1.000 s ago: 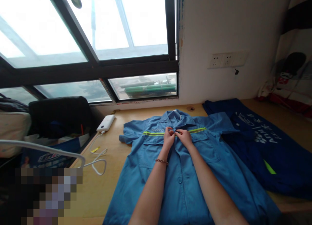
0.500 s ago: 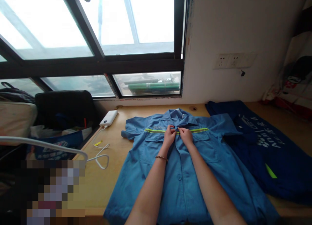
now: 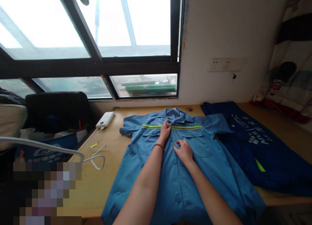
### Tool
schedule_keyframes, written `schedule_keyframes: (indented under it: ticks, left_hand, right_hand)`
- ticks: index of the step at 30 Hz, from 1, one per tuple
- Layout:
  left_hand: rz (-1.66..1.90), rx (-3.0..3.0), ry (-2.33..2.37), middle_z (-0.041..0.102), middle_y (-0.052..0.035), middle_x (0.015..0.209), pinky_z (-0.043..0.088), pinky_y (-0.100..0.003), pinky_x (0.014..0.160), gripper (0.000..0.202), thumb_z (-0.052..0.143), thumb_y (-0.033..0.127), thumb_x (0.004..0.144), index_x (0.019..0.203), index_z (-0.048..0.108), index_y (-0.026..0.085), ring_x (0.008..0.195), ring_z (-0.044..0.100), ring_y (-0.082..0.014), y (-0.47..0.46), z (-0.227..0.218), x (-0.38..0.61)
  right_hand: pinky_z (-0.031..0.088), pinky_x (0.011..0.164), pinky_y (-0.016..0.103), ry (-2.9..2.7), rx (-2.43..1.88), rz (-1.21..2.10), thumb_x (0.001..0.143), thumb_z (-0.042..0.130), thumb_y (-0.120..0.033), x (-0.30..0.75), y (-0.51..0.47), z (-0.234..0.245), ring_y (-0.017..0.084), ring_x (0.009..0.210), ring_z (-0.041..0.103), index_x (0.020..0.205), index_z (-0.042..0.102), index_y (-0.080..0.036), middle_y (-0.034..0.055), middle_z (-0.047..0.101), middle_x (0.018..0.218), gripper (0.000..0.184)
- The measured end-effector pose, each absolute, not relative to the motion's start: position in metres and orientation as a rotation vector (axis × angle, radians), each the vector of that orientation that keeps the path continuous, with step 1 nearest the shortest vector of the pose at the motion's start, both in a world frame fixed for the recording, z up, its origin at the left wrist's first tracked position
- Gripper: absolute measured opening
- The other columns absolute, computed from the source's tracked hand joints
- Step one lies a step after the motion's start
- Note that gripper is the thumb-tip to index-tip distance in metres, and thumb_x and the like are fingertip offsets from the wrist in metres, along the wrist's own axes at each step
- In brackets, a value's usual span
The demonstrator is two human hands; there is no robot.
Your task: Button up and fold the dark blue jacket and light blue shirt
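Observation:
A light blue short-sleeved work shirt [image 3: 207,166] with a yellow-green chest stripe lies flat, front up, on the wooden table [image 3: 102,182]. My left hand [image 3: 165,130], with a bead bracelet at the wrist, is closed in a pinch on the shirt's front placket at the stripe, just below the collar. Lower down the placket, my right hand [image 3: 183,151] rests on the fabric with fingers curled, pinching at the button line.
A dark blue garment [image 3: 263,147] with white print lies to the right, touching the shirt. A white power bank [image 3: 105,119] and its looped white cable [image 3: 97,155] sit at the left. Beyond the left table edge are a black chair [image 3: 57,109] and bags. The window and wall close the far side.
My right hand has left the stripe level and moved down the placket toward me. My left hand stays pinched at the stripe. The camera view shifted slightly.

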State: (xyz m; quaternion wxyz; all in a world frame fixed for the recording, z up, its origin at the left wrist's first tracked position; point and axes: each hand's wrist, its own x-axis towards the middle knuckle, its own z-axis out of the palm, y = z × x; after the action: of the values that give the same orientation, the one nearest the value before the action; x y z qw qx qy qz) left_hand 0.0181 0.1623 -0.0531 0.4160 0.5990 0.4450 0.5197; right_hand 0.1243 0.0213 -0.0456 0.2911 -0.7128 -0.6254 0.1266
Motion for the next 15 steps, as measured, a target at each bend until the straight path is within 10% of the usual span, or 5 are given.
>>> schedule_keyframes:
  ticks: [15]
  left_hand:
    - [1.026,1.852,1.434,0.063,-0.0053,0.079,0.041,-0.025,0.066,0.020,0.054,0.018,0.073,0.091,0.061,0.015,0.068,0.055,-0.0140,0.053,-0.049,-0.001]
  right_hand:
    - [0.035,0.051,0.021,-0.952,-1.545,1.261,0.058,0.055,-0.018,0.144,0.042,-0.037,0.013,0.054,0.052,0.052,0.058,-0.015,-0.0027,0.053,0.046,0.008]
